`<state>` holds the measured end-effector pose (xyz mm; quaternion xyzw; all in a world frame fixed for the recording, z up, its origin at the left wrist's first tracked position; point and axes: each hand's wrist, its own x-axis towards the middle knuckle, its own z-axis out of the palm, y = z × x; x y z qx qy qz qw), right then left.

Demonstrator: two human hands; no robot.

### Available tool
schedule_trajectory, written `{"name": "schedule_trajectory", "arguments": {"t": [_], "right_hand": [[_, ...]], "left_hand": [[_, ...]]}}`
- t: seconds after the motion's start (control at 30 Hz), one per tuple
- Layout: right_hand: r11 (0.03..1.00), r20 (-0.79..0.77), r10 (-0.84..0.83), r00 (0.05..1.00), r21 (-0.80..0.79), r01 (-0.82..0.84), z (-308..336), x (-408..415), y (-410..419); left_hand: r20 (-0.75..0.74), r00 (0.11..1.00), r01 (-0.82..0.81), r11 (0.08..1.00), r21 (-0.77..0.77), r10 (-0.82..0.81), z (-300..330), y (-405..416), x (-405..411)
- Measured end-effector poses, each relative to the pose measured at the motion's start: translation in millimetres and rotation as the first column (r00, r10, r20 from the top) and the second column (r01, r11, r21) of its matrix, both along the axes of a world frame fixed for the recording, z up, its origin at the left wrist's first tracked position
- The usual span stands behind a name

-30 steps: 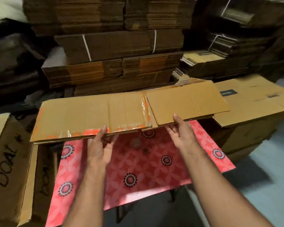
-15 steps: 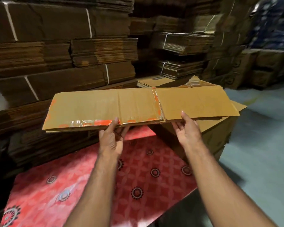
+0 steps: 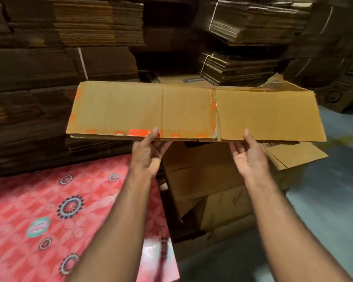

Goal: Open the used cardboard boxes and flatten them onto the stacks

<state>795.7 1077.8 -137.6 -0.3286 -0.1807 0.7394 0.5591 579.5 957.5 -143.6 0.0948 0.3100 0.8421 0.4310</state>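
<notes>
Flattened box point(image 3: 194, 112): held level in the air before me, orange tape along its near edge.
My left hand point(image 3: 146, 154): thumb above, fingers beneath, pinching that edge.
My right hand point(image 3: 250, 157): same pinch.
Below: brown boxes point(image 3: 208, 180), red patterned sheet point(image 3: 39, 210).
Sheet's green label: unreadable.
Behind: tied cardboard stacks point(image 3: 236, 66).

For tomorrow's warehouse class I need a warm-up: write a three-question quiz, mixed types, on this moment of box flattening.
1. True or false: the flattened box lies on the red patterned sheet.
2. Which hands hold it? A) left only B) right only C) both
3. Fill in: the tape patches along its near edge are ____.

Key: 1 false, it is held in the air; 2 C, left hand and right hand grip its near edge; 3 orange.
</notes>
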Motion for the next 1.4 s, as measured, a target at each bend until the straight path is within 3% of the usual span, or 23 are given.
{"name": "schedule_trajectory", "arguments": {"t": [0.17, 0.3, 0.4, 0.47, 0.57, 0.63, 0.77, 0.93, 1.07, 1.2, 1.4], "right_hand": [[1.0, -0.022, 0.028, 0.999, -0.008, -0.028, -2, 46, 80], [0.999, 0.05, -0.005, 0.999, -0.054, 0.007, -27, 84, 124], [0.981, 0.185, -0.047, 0.982, -0.179, 0.081, -65, 111, 147], [0.955, 0.347, -0.047, 0.937, -0.259, 0.143, -89, 124, 166], [0.916, 0.507, 0.107, 0.855, -0.385, 0.114, -117, 137, 184], [0.892, 0.531, 0.203, 0.822, -0.448, 0.069, -132, 143, 189], [0.897, 0.532, 0.242, 0.811, -0.441, 0.022, -144, 147, 197], [0.916, 0.566, 0.255, 0.784, -0.401, -0.008, -151, 134, 200], [0.919, 0.589, 0.245, 0.771, -0.393, 0.009, -165, 133, 202], [0.931, 0.627, 0.27, 0.73, -0.365, -0.031, -169, 145, 219], [0.945, 0.683, 0.246, 0.688, -0.327, -0.013, -179, 142, 218]], "left_hand": [[0.064, 0.998, -0.005, 1.0, -0.004, 0.005, -5, 71, 51], [0.135, 0.991, 0.005, 0.997, -0.078, 0.006, -37, 109, 97], [0.172, 0.985, 0.032, 0.961, -0.275, 0.016, -77, 125, 142], [0.13, 0.991, 0.085, 0.873, -0.481, -0.025, -108, 131, 169], [0.077, 0.995, 0.093, 0.752, -0.653, -0.057, -138, 126, 186], [0.088, 0.995, 0.019, 0.737, -0.675, 0.055, -147, 119, 178], [0.088, 0.964, -0.126, 0.726, -0.676, 0.25, -159, 109, 143], [0.136, 0.946, -0.124, 0.713, -0.69, 0.296, -155, 117, 131], [0.013, 0.932, -0.252, 0.674, -0.695, 0.362, -163, 126, 143], [-0.022, 0.942, -0.258, 0.683, -0.683, 0.334, -181, 113, 181], [0.039, 0.98, -0.101, 0.658, -0.746, 0.195, -192, 109, 172]]}}
